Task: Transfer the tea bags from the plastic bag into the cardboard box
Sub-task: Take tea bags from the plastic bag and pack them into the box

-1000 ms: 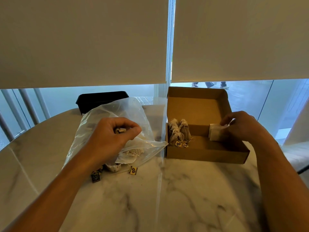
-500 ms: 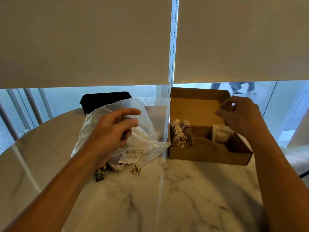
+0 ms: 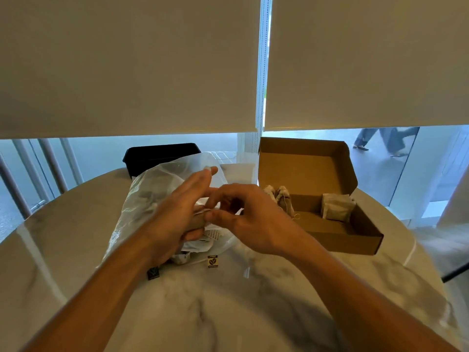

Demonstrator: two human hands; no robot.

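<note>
Head view: both hands meet over the plastic bag [image 3: 154, 196], which lies on the marble counter [image 3: 228, 301] left of the open cardboard box [image 3: 327, 232]. Left hand [image 3: 177, 212] has its grip spread, fingers straight against the bag. Right hand [image 3: 248, 219] hangs beside it, fingers loosely curled; whether its grip pinches anything I cannot tell. Tea bags [image 3: 281, 196] stand inside the box; more remain in the bag.

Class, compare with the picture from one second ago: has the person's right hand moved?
Yes. The right hand has left the cardboard box and crossed leftward to the plastic bag, meeting the left hand there.
</note>
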